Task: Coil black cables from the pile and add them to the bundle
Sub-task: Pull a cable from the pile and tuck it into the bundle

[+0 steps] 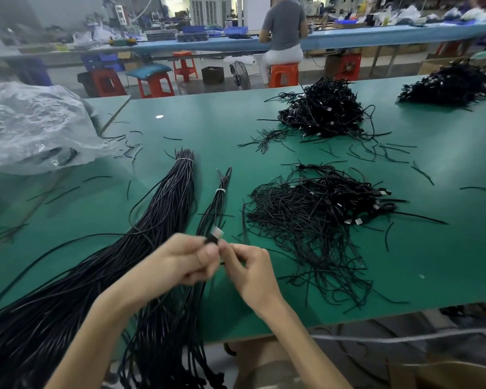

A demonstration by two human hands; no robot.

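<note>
**Head view: both hands pinch one cable end**

Above the table's (421, 276) near edge, the left hand (180, 262) pinches a black cable's plug (215, 237). The right hand (250, 273) pinches the cable just beside it. Beneath them lie the thick tied bundle (157, 220) and a thin tied bundle (216, 203). The loose pile (314, 220) lies to their right. A second pile (323, 110) and a third pile (449, 85) sit toward the far edge.

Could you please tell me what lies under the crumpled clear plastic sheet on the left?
Under the crumpled clear plastic sheet, a few black cable loops show through; the folds hide anything else.
</note>
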